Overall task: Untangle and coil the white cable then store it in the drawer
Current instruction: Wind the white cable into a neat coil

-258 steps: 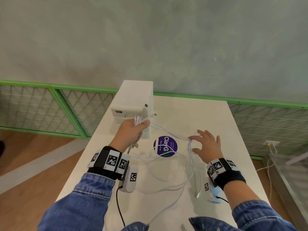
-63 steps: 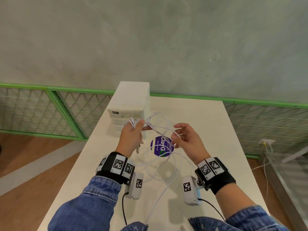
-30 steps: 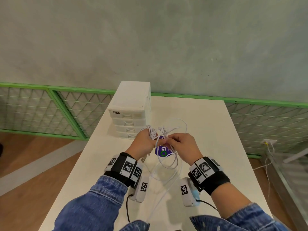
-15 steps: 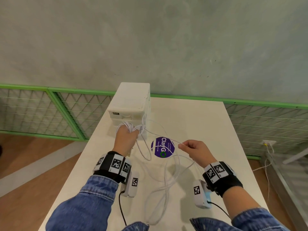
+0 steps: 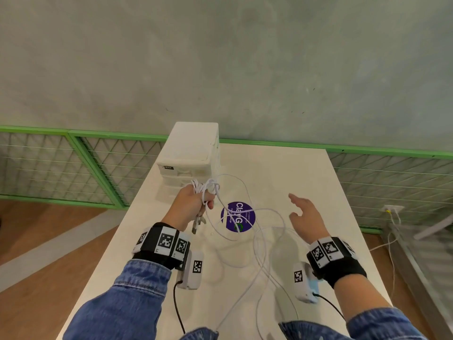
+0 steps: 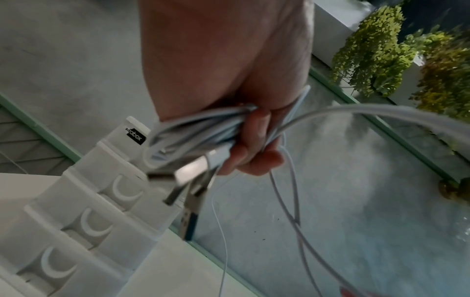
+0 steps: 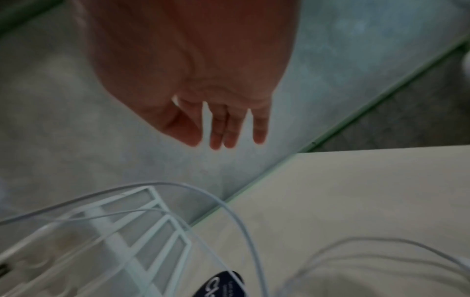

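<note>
My left hand (image 5: 193, 204) grips a bunch of coiled white cable (image 5: 206, 188) just in front of the white drawer unit (image 5: 192, 153). In the left wrist view the fingers (image 6: 251, 144) curl round the cable loops (image 6: 193, 128), and metal USB plugs (image 6: 188, 172) hang below them. Loose strands of the cable (image 5: 263, 244) trail across the table toward me. My right hand (image 5: 306, 217) hovers above the table to the right, fingers spread, holding nothing. The right wrist view shows its straight fingers (image 7: 223, 128) and cable arcs (image 7: 229, 209) below.
The drawer unit (image 6: 84, 211) has several shut drawers with crescent handles. A round purple sticker (image 5: 238, 217) lies on the white table (image 5: 306, 173). A grey wall and a green-framed mesh fence (image 5: 73, 165) stand behind. Wood floor lies on the left.
My right hand has let go of the strand it was pinching and opened, lifting up and to the right. The left hand still grips the coil by the drawers.
</note>
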The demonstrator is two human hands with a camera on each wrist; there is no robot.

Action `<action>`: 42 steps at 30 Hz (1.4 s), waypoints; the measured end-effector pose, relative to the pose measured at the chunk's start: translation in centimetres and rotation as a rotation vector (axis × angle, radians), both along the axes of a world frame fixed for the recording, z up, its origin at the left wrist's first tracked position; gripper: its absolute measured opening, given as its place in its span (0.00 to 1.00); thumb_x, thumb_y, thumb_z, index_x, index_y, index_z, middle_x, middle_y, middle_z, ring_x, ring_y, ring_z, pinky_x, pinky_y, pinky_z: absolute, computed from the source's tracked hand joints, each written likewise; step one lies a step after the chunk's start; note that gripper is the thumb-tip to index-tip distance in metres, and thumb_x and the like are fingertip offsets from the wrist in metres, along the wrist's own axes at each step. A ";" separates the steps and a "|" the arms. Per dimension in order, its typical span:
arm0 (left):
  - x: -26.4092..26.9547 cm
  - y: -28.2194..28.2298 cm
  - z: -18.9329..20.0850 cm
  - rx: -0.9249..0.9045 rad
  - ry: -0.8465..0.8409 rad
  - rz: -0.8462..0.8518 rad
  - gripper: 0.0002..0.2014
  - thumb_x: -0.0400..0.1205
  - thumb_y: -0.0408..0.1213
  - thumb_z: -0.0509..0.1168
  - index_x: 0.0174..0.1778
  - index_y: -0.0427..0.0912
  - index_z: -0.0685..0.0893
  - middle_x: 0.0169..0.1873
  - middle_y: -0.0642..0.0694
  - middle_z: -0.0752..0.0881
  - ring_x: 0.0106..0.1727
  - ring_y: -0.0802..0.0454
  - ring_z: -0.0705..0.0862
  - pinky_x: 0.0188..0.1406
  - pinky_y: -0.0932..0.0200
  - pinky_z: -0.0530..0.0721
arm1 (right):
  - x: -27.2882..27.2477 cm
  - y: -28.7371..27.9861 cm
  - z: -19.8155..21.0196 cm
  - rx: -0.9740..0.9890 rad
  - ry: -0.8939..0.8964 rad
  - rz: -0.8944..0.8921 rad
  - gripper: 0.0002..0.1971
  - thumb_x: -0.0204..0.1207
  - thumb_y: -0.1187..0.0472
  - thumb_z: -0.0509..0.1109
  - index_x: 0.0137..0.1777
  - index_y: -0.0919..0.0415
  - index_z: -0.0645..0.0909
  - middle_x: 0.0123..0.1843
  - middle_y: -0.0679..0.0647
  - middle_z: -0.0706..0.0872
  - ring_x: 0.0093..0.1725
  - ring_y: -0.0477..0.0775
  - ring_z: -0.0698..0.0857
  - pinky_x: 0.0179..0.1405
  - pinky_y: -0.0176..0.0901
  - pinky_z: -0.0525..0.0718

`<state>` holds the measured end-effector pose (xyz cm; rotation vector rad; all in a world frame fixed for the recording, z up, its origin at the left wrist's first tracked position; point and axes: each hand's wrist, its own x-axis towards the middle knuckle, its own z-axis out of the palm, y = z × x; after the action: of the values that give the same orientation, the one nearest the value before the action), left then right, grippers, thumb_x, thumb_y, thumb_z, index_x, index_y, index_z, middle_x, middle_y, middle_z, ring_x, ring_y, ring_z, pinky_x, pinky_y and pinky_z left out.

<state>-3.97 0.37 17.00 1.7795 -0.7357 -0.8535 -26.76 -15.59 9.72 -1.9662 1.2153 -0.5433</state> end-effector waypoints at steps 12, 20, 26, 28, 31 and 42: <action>-1.8 -1.2 -1.2 -0.015 -0.178 -0.038 0.08 0.74 0.33 0.68 0.34 0.32 0.87 0.28 0.40 0.86 0.24 0.57 0.79 0.23 0.61 0.76 | 6.5 5.9 4.3 -0.055 -0.124 0.356 0.08 0.74 0.55 0.71 0.48 0.55 0.89 0.43 0.52 0.91 0.42 0.48 0.85 0.46 0.41 0.81; -1.2 -0.6 -1.2 -0.113 -0.315 0.200 0.10 0.73 0.29 0.71 0.28 0.30 0.81 0.22 0.48 0.75 0.25 0.54 0.74 0.18 0.64 0.70 | 5.0 4.7 2.3 -0.161 -0.102 0.388 0.06 0.73 0.57 0.73 0.46 0.56 0.90 0.37 0.51 0.86 0.37 0.44 0.81 0.41 0.31 0.75; -0.5 -0.3 -0.9 -0.117 -0.152 0.320 0.11 0.73 0.31 0.71 0.28 0.30 0.78 0.24 0.41 0.75 0.23 0.46 0.72 0.18 0.57 0.72 | 3.1 2.9 0.1 -0.145 0.029 0.365 0.07 0.73 0.54 0.73 0.46 0.53 0.90 0.36 0.42 0.85 0.38 0.45 0.83 0.44 0.35 0.78; 0.5 -0.1 -0.7 -0.114 0.007 0.388 0.05 0.73 0.26 0.67 0.33 0.29 0.79 0.24 0.40 0.79 0.22 0.47 0.71 0.21 0.55 0.74 | 2.2 2.0 -1.1 -0.176 0.217 0.345 0.09 0.74 0.51 0.70 0.47 0.52 0.89 0.42 0.47 0.88 0.44 0.49 0.85 0.49 0.41 0.78; 2.8 0.2 -0.3 -0.037 0.076 0.359 0.11 0.75 0.25 0.63 0.25 0.34 0.80 0.11 0.45 0.73 0.13 0.51 0.68 0.19 0.60 0.69 | 0.0 0.6 -3.2 -0.118 0.436 0.199 0.12 0.78 0.50 0.65 0.52 0.53 0.87 0.52 0.51 0.89 0.53 0.54 0.85 0.54 0.45 0.79; 0.2 -0.9 -1.0 0.031 0.116 0.111 0.10 0.76 0.28 0.63 0.29 0.34 0.82 0.16 0.44 0.76 0.18 0.51 0.67 0.22 0.61 0.67 | 2.7 1.9 -0.1 -0.124 -0.043 0.120 0.17 0.81 0.56 0.62 0.69 0.55 0.76 0.67 0.52 0.80 0.67 0.51 0.77 0.66 0.40 0.71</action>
<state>-3.81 -0.51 15.99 1.7644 -0.5457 -0.8893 -24.09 -13.67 9.62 -2.1055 1.0509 -0.6087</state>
